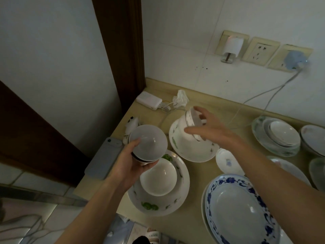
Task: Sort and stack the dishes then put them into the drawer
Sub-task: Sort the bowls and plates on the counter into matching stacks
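- The left hand (pixel 130 162) grips a small stack of white bowls (pixel 147 143) from below, thumb over the near rim, held in the air above the leaf-patterned plate (pixel 158 206) at about 7 o'clock on the desk (pixel 197 171).
- The right hand (pixel 209 127) has its fingers spread around a tilted bowl (pixel 190 118) at about 12 o'clock; thumb and fingertips touch its rim, but whether the grip has closed cannot be told.
- That tilted bowl leans over a second white plate (pixel 193 152). A slip from a loose pinch would likely drop it onto the plate and chip both.
- The held stack looks top-heavy on one palm; nesting another bowl in at an angle could tip it onto the white bowl (pixel 158 176) sitting in the plate beneath.
- The blue-rimmed plate (pixel 235 206) at 5 o'clock overhangs near the desk's front edge, under the right forearm; a dragged arm might nudge it off.
- A phone (pixel 105 155) lies at 9 o'clock by the edge, and a charger cable (pixel 267 101) runs behind the dishes, where it could snag.
- More stacked dishes (pixel 276 136) wait at 3 o'clock; no drawer is in view.
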The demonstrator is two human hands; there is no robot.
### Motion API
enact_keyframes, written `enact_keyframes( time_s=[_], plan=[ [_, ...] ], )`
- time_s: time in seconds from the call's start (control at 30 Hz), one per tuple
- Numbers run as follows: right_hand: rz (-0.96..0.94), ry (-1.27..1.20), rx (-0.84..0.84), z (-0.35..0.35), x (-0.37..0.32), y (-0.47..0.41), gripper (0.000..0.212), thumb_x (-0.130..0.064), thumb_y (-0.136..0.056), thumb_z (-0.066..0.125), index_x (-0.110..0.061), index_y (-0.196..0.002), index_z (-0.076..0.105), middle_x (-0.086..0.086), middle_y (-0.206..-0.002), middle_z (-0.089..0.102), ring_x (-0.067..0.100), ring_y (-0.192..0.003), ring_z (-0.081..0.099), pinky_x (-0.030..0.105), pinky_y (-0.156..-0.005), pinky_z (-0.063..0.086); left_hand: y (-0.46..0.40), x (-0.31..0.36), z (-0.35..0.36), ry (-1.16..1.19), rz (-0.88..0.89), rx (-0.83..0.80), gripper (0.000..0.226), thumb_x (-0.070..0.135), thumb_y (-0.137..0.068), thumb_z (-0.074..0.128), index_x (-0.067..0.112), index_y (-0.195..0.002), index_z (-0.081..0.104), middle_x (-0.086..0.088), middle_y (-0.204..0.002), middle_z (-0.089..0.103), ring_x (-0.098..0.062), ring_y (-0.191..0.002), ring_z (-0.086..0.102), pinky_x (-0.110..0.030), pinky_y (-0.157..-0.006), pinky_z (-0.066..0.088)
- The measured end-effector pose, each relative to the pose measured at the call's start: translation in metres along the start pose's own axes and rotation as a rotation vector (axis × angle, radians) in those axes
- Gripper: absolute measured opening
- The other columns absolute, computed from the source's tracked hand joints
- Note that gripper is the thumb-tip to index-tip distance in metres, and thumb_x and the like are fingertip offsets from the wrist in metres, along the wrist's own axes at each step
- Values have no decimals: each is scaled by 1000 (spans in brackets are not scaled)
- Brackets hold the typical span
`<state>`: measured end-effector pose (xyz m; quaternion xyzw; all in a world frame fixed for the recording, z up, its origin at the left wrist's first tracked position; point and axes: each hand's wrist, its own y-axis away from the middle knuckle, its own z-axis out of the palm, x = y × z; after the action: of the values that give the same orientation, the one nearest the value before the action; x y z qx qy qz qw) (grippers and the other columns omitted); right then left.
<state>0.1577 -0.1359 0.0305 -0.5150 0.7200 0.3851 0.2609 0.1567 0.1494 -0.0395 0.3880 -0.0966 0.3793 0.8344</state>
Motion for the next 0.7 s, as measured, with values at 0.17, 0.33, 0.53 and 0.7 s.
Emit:
enact_keyframes(
  time_s=[0.17, 0.33, 0.53, 0.7],
  plan=[
    [-220, -204, -164, -9, -44, 33, 101, -55, -58, 81, -45, -148, 37, -20, -128, 57, -8, -102, 64, 12, -69, 55, -2, -9, 22, -62, 24, -62, 50, 35, -75, 82, 21, -122, 73, -20, -124, 70, -45, -109, 69, -58, -87, 57],
    [-322, 111, -115, 10, -60, 46, 108, -62, -59, 82, -46, -151, 28, -18, -145, 43, 4, -126, 49, 27, -97, 48, -1, -10, 51, -258, 43, -96, 56, 60, -92, 54, 25, -136, 62, -10, -133, 68, -34, -119, 66, -55, -100, 53],
    [-363, 375, -14, 27, -54, 51, 114, -63, -55, 78, -46, -152, 19, -7, -150, 33, 20, -135, 43, 38, -100, 46, -5, -17, 69, -373, 28, -175, 70, 76, -81, 45, 32, -129, 67, -4, -133, 69, -25, -123, 65, -53, -108, 47],
    [-321, 558, 48, 29, -46, 57, 116, -59, -53, 78, -48, -148, 13, -5, -146, 29, 26, -131, 37, 37, -86, 42, -13, -33, 80, -379, -11, -214, 70, 79, -92, 26, 36, -114, 77, -5, -131, 70, -26, -121, 67, -52, -107, 45]
  ],
)
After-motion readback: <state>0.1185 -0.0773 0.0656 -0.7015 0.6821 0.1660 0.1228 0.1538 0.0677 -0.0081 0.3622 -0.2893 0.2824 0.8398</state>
